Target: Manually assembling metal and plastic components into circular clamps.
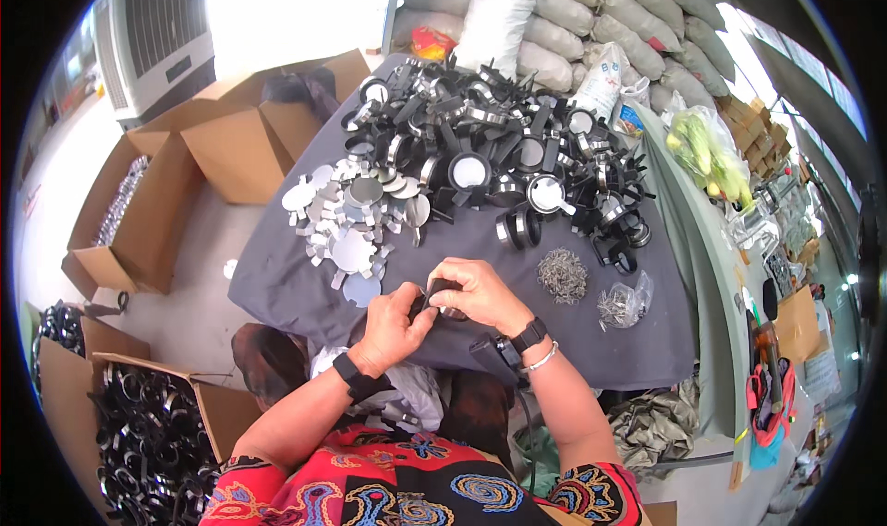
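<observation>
Black ring part [438, 297], mostly hand-hidden

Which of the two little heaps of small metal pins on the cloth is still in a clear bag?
The right-hand heap, near the table's right edge, sits in a clear plastic bag; the heap beside it, closer to the right hand, lies loose on the cloth.

I see one view only, from a fisheye camera worn on the person's head, looking steeply down and forward. It sits close above the left hand [393, 327] and right hand [480, 295], near picture centre. Beyond the fingers [453, 272] the grey-covered table [573, 350] stretches away; straight edges bend toward the dark rim.
</observation>
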Demonstrator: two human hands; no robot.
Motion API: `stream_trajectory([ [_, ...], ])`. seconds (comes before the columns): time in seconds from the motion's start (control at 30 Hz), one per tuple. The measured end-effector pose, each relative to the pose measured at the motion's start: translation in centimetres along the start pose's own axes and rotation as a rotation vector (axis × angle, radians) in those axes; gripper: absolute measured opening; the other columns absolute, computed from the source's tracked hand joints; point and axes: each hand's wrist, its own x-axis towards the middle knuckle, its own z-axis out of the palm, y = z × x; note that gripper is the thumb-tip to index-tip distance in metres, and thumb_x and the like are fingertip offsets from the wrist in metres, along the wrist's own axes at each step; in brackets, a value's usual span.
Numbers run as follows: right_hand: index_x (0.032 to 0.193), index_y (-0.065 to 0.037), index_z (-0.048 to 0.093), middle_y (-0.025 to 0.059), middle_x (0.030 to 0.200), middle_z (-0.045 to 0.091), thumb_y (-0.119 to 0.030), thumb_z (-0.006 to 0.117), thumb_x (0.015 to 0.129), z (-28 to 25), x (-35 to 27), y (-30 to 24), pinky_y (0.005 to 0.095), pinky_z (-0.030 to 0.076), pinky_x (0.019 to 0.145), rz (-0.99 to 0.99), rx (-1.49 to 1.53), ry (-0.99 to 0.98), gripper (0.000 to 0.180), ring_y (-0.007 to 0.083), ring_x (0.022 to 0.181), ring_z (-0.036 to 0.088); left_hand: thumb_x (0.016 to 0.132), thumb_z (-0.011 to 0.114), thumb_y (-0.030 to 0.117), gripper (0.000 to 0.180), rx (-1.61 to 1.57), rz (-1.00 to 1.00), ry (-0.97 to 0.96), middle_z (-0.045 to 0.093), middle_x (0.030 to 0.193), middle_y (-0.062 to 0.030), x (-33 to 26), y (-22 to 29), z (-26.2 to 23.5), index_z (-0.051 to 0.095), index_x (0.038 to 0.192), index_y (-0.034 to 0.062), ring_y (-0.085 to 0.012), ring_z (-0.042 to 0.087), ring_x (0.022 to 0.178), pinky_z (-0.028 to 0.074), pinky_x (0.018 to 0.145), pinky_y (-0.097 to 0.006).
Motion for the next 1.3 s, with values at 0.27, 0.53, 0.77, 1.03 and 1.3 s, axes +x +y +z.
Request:
stream_trajectory([
  [0.27,0.084,0.002,0.058,-0.0002,0.07,0.056,-0.006,0.068,0.082,1.3,-4.7,3.5,0.0231,0.044,0.057,-0.144,0.106,0.605,0.012,0.0047,0.063,0.051,0.085,0.065,0.014,0.02,-0.154,-0.014,-0.069,0.056,0.063,-0.0081,-0.1,-1.5,-0.8,0.054,0.088,-0.0007,-0.0155,0.053,0.046,0.038,0.043,-0.031],
  [0.53,0.081,-0.001,0.056,0.0007,0.066,0.055,-0.005,0.069,0.08,1.3,-12.3,6.7,0.0232,0.042,0.057,-0.021,-0.021,0.939,0.014,0.0054,0.063,0.049,0.086,0.059,0.012,0.014,-0.57,-0.33,-0.254,0.055,0.063,-0.0038,12.4,5.8,-3.4,0.058,0.08,-0.0007,-0.0118,0.049,0.049,0.04,0.046,-0.026],
  [0.77,0.082,0.0,0.056,0.0012,0.069,0.056,-0.003,0.069,0.08,1.7,-11.6,6.3,0.0236,0.043,0.059,-0.064,-0.125,0.874,0.013,0.0068,0.063,0.05,0.084,0.059,0.036,0.057,-0.247,-0.007,0.064,0.064,0.103,-0.0228,28.0,9.2,0.6,0.051,0.115,-0.0106,-0.0338,0.062,0.095,0.048,0.082,-0.04],
  [1.03,0.095,0.002,0.057,0.007,0.076,0.061,-0.003,0.068,0.079,1.1,-11.6,6.5,0.027,0.047,0.066,-0.104,0.002,0.963,0.02,0.0102,0.071,0.057,0.082,0.061,0.018,0.021,-0.113,0.129,-0.136,0.065,0.076,-0.0183,10.6,6.2,2.8,0.066,0.088,-0.0011,-0.0269,0.064,0.069,0.05,0.063,-0.036],
  [1.3,0.105,0.002,0.061,0.0177,0.096,0.06,-0.019,0.07,0.077,-0.4,-10.4,4.2,0.0418,0.048,0.079,0.206,-0.854,0.752,0.036,0.0342,0.088,0.059,0.08,0.063,0.012,0.01,0.089,0.109,-0.066,0.063,0.069,-0.0151,-0.6,0.7,1.6,0.065,0.079,0.0022,-0.0301,0.063,0.06,0.048,0.055,-0.036],
])
